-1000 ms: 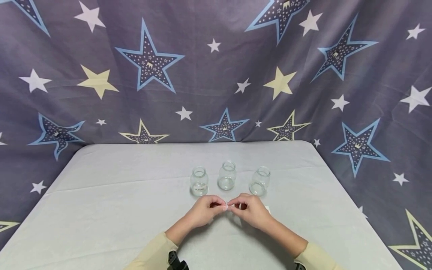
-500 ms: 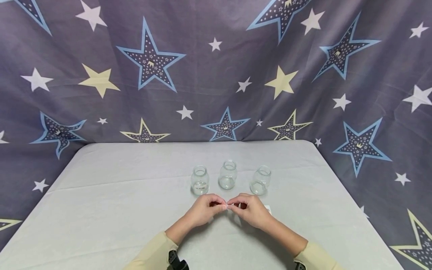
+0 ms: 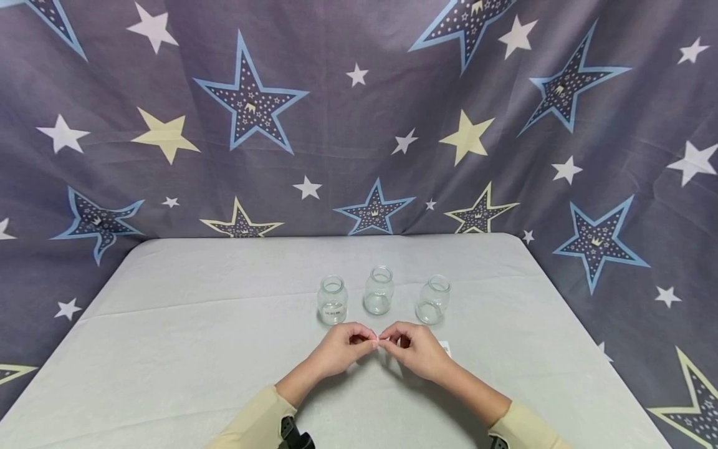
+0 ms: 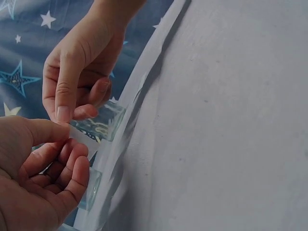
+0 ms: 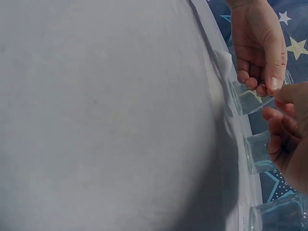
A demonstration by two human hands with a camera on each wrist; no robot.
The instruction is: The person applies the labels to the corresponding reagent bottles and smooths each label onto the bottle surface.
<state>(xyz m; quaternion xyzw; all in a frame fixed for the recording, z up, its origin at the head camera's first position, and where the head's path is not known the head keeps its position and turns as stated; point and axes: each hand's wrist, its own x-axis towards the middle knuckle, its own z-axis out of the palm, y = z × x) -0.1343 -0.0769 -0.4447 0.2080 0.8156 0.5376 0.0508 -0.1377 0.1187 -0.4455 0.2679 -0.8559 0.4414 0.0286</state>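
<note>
- Your left hand (image 3: pixel 340 350) pinches a small white slip (image 4: pixel 84 136) between thumb and fingers; the left wrist view shows part of it below your thumb tip.
- Your right hand (image 3: pixel 417 350) has thumb and forefinger together at the same slip, your two sets of fingertips meeting there; whether both hands clamp it equally, you cannot tell.
- The slip is above the table (image 3: pixel 196 349), about midway between its left and right edges, nearer you than the jars.
- Three glass jars stand upright across the table, well short of its far edge: the left jar (image 3: pixel 333 300), with small dark print, just beyond your left hand; the middle jar (image 3: pixel 378 291), a little closer to the far edge; the right jar (image 3: pixel 433 301), just beyond your right hand.
- A white card (image 3: pixel 445 348) lies beside your right hand, towards the table's right edge, partly covered by it.
- Behind the far edge hangs a starry curtain (image 3: pixel 336 149).
</note>
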